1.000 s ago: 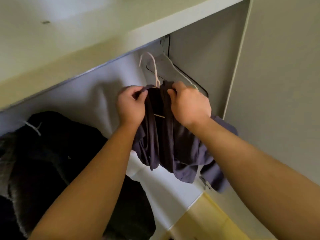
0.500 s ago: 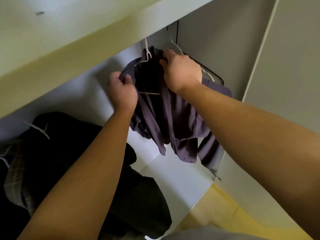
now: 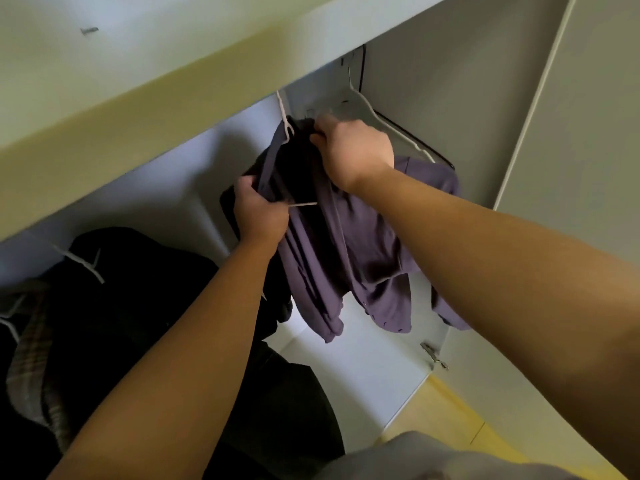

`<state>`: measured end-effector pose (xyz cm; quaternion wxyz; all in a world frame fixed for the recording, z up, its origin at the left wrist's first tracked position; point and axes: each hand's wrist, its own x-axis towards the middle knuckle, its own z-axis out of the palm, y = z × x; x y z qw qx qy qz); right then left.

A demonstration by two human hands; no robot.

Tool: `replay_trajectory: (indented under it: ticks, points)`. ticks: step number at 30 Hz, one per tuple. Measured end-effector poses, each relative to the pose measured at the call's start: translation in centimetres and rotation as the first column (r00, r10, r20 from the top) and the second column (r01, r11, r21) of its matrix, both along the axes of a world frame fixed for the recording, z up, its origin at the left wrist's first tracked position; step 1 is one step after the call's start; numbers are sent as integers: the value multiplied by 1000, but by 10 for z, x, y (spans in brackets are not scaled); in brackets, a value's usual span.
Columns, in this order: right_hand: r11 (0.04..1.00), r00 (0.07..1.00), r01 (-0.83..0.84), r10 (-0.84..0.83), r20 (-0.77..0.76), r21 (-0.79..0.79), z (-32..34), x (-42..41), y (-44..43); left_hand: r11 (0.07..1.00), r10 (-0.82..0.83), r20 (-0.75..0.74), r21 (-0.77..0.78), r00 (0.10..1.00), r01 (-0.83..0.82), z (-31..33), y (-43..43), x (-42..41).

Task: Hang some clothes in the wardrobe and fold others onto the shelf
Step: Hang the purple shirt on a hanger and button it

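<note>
Purple shirt (image 3: 346, 244) sits on a white hanger (image 3: 284, 123), hook approx 10 o'clock from the right hand (image 3: 356, 154) — the nearer hand, fingers curled, pinching the collar. Left hand (image 3: 259, 213), 7 o'clock of the hook, grips the shoulder fabric. Hook points to 12 — rail hidden, can't tell if it's caught.

Home; wardrobe (image 3: 450, 98), hung clothes (image 3: 138, 306)

Two hands (image 3: 263, 216) (image 3: 356, 154), one purple shirt (image 3: 346, 244)
</note>
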<state>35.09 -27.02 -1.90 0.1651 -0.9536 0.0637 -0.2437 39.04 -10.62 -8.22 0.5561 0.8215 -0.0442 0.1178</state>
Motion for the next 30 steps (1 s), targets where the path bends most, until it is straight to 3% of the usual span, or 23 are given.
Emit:
replay_trajectory:
  ticks: [5, 10, 16, 22, 24, 26, 28, 30]
  points:
    - [997, 1000, -14, 14, 4, -79, -15, 4, -2, 982, 164, -140, -68, 976, -175, -19, 11, -1]
    - [993, 999, 44, -45, -10, -111, -41, -6, 2, 984, 142, -246, -71, 959, -164, -43, 17, -2]
    - [996, 975, 84, -81, 208, -9, -71, -12, 6, 986, 120, -272, 148, 955, -81, -61, 29, -10]
    - [986, 950, 51, -97, 295, 158, -116, -35, 7, 970, 132, -292, 237, 947, -62, -71, 37, -19]
    - [926, 982, -5, -66, 175, 379, -137, -45, 7, 965, 139, -305, 254, 942, -60, -75, 39, -25]
    - [784, 996, 83, -47, -74, 615, -151, -46, 8, 966, 144, -328, 253, 934, -60, -80, 42, -31]
    - [692, 965, 206, -27, -260, 692, -159, -39, 9, 970, 132, -366, 239, 921, -44, -89, 45, -33]
    - [629, 937, 257, 24, -349, 734, -158, -31, 13, 975, 128, -412, 221, 902, -37, -94, 47, -37]
